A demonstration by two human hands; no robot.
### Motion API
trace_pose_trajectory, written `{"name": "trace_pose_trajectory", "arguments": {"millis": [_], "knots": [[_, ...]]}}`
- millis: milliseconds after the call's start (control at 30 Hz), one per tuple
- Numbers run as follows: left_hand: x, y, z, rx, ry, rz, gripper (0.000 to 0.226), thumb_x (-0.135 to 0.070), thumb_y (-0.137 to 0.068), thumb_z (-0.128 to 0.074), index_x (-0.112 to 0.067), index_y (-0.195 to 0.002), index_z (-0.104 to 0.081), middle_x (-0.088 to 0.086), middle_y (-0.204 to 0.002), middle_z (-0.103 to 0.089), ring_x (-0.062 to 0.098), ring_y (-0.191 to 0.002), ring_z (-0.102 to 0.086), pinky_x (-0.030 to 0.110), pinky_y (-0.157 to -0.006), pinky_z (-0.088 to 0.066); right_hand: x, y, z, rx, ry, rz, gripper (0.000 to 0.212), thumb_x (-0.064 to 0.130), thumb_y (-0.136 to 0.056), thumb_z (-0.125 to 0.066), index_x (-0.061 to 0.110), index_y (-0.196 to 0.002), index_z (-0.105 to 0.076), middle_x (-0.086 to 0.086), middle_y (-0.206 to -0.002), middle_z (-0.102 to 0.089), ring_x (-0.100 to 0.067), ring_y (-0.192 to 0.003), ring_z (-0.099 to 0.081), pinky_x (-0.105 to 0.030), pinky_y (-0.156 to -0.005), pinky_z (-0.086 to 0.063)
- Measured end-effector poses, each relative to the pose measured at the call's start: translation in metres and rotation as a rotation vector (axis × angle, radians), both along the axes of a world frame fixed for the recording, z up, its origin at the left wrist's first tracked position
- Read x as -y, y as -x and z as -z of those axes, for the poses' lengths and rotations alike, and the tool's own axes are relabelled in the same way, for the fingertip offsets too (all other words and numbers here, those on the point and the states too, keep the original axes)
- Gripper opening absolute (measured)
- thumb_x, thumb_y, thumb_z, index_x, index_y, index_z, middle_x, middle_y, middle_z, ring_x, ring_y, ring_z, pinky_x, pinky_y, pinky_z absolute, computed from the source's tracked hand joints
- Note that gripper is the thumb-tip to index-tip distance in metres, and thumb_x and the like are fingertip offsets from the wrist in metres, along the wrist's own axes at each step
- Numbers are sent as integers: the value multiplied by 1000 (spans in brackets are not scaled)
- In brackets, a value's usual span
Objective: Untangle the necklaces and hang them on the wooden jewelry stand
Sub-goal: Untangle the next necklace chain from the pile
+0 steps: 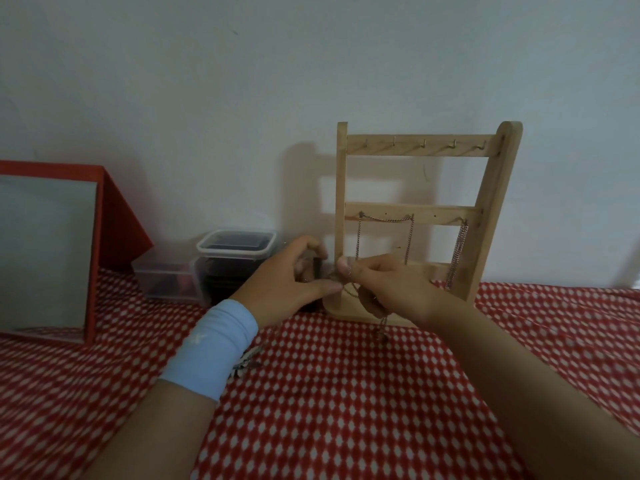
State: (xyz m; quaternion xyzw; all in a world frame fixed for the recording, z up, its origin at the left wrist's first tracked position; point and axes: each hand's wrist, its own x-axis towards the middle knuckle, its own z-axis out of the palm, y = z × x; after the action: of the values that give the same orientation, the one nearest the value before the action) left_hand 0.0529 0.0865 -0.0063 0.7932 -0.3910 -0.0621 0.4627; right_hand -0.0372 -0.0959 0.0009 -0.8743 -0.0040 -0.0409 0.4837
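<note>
We face a pale bare wall (207,81), and below it a surface covered in a red cloth with white diamonds (346,393). At the cloth's far left edge stands a red box (114,209) with a grey panel on its front. The wooden jewelry stand (485,209) is upright at the far edge, right of middle, against the wall. Between box and stand sit clear plastic containers (235,244), their dark contents unclear to us.

Our left hand (287,282), wearing a light blue wristband (211,348), and our right hand (391,285) meet just in front of the stand's left post. Both pinch a loose necklace (349,289) between thumb and curled fingers, and its end dangles toward the cloth below the right hand.

One hung necklace (384,219) drapes between two hooks on the stand's middle bar, and another chain (459,251) hangs from a hook at the bar's right end. A small blurred heap of jewelry (247,358) lies on the cloth beside the wristband.
</note>
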Motion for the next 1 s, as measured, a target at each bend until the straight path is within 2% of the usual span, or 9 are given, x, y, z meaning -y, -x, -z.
{"name": "trace_pose_trajectory", "arguments": {"millis": [67,200,300,433,567,700,833,900,1000], "knots": [[1,5,-3,41,50,38,6,-29,-88,-67,-30,-90,-61,4,-80,-70,14,-60,-60,25,-62,-51,-1,1,-2,-18,-37,4,77,65,-92,-40,-3,-104,-72,1,-46,-49,-10,-40,-36,-19,-46,-32],[1,11,-11,-60,93,101,15,-17,-95,-58,-12,-83,-66,-2,-72,-69,20,-57,-64,22,-59,-52,5,2,-6,-11,-166,-36,67,50,-105,-35,-6,-103,-72,12,-56,-66,-13,-45,-28,-26,-48,-21],[-3,12,-13,-242,108,119,22,-18,-99,-50,-10,-88,-68,-3,-71,-68,19,-55,-63,22,-53,-51,10,0,-4,-29,-283,-68,69,53,-99,-43,-11,-103,-69,-9,-89,-75,-15,-47,-20,-27,-46,-15],[-5,10,-12,-265,119,111,32,-23,-102,-43,-11,-88,-70,-2,-69,-67,17,-55,-58,23,-45,-45,15,0,-6,-45,-306,-86,57,40,-106,-40,-9,-100,-68,-26,-102,-71,-14,-45,-20,-28,-47,-13],[-4,12,-15,-272,148,96,33,-25,-101,-44,-12,-86,-70,-2,-68,-66,16,-54,-56,22,-43,-40,19,1,-8,-90,-242,-117,42,25,-106,-39,0,-99,-72,-18,-103,-73,-18,-49,-31,-29,-48,-19],[-3,12,-16,-290,171,86,33,-23,-101,-46,-14,-82,-72,0,-66,-65,18,-54,-56,22,-43,-40,16,1,-10,-129,-239,-105,42,32,-99,-39,9,-103,-74,-11,-110,-75,-21,-65,-59,-29,-54,-38],[-2,14,-17,-247,114,88,33,-29,-100,-47,-21,-81,-72,8,-69,-65,25,-58,-56,26,-47,-44,4,1,-10,14,-96,-56,27,32,-91,-71,14,-111,-74,-3,-110,-76,-19,-104,-72,-33,-91,-56],[-1,13,-16,-235,102,70,31,-30,-100,-48,-18,-85,-73,8,-68,-65,24,-58,-57,26,-46,-45,0,-1,-8,82,-124,-25,22,21,-85,-80,9,-103,-78,-4,-100,-79,-17,-99,-74,-31,-98,-56],[0,12,-16,-171,89,3,30,-30,-98,-51,-10,-89,-72,0,-67,-65,21,-55,-57,26,-44,-44,0,-3,-7,120,-210,21,14,9,-82,-81,-2,-89,-78,-11,-83,-79,-20,-77,-73,-32,-85,-61]]}}
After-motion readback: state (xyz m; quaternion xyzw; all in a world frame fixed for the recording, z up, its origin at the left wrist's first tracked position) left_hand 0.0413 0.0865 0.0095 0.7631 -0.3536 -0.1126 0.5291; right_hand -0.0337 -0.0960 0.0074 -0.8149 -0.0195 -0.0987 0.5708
